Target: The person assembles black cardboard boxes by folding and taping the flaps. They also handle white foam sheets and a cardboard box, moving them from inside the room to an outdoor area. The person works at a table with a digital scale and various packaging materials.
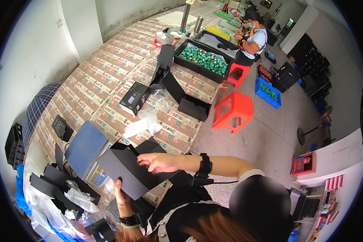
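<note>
Black card folds into a box (127, 173) at the lower centre of the frame, tilted in front of the person, its flaps spread. Their left hand (123, 197) grips its lower left edge, thumb up against the side panel. Their right hand (161, 162), fingers curled well in, reaches over the box's opening; the fingertips are partly hidden, so whether they pinch anything cannot be told. Both hands wear black wrist straps.

Just beyond the box, toward the left, a blue-topped scale (85, 143) sits on the patterned tabletop (101, 76). Crumpled white wrapping (145, 122) lies near the middle of the frame, below a closed black carton (134, 98). Opened black boxes and clear plastic (78, 197) crowd the lower left. Upper centre, a black tray (179, 61) holds many green pieces (205, 60); right of it, beyond a red stool (234, 109), stands a blue crate (267, 101).
</note>
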Demonstrator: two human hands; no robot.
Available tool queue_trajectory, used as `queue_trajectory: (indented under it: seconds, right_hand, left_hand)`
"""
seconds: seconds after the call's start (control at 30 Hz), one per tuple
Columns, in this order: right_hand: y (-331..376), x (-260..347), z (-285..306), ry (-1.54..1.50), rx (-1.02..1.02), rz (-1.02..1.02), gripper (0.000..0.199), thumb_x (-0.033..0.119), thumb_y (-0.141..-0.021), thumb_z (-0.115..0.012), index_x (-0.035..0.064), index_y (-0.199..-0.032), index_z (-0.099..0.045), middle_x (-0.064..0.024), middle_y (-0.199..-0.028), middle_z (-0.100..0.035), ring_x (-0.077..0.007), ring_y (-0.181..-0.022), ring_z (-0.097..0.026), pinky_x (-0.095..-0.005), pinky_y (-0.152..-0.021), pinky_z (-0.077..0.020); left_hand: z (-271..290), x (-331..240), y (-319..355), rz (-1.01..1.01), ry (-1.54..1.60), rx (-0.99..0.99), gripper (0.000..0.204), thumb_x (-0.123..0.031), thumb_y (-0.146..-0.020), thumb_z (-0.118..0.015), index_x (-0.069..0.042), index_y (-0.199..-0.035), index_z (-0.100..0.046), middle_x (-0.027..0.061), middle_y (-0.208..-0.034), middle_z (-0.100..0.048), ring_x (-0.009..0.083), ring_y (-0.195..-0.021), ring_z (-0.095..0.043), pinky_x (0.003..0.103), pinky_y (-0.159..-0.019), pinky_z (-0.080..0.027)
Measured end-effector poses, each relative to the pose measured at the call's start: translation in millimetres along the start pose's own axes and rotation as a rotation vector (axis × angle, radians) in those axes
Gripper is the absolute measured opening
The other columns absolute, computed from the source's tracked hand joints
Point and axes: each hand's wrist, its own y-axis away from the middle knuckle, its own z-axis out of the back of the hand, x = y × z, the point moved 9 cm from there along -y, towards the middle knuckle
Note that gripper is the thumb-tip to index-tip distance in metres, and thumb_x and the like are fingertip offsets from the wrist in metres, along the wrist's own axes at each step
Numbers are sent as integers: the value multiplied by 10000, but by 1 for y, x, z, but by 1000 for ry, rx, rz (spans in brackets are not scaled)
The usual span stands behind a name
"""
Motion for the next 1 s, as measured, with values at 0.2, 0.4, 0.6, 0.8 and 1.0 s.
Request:
queue_trajectory:
  seconds: [0.2, 0.4, 0.6, 0.8, 1.0]
  right_hand:
    - [-1, 1, -36, 538, 139, -111, 577, -46, -806, -381, 13, -1334, -156, -98, -1224, -419, -130, -1082, -427, -262, -871, -369]
    - [16, 20, -92, 1070, 440, -96, 686, -15, -800, -395, -7, -1356, 6, -201, -1359, -249, -255, -1253, -285, -321, -1001, -273]
    - [-13, 41, -105, 1823, 233, 473, 673, -9, -726, -517, 82, -1336, -248, -219, -1295, -324, -364, -1204, -319, -389, -997, -306]
    - [-33, 38, -61, 1381, 103, 446, 429, 106, -769, -547, 34, -1130, -327, -201, -852, -594, -366, -813, -583, -423, -678, -457]
    - [-27, -29, -51, 1865, 239, 96, 341, 323, -691, -630, 18, -824, -560, -175, -808, -598, -335, -718, -589, -413, -644, -474]
  left_hand:
    - [4, -10, 3, 52, 10, -98, 672, -483, -748, -535, 29, -1170, -426, 152, -1093, -529, 251, -962, -539, 341, -831, -436]
    - [39, -10, -12, 63, 98, 35, 564, -391, -777, -532, 10, -1163, -441, 133, -1084, -527, 211, -961, -527, 321, -854, -424]
    - [-15, 2, -11, 130, 640, 70, 587, -486, -839, -400, -67, -1249, -383, 133, -1202, -472, 247, -1073, -496, 375, -930, -402]
    - [17, 31, 0, 131, 594, -86, 509, -441, -846, -424, -66, -1191, -438, 79, -1083, -541, 198, -971, -535, 322, -850, -440]
    - [11, 37, 21, 329, 350, -8, 563, -430, -806, -483, 19, -1146, -451, 142, -1030, -562, 233, -885, -574, 322, -801, -468]
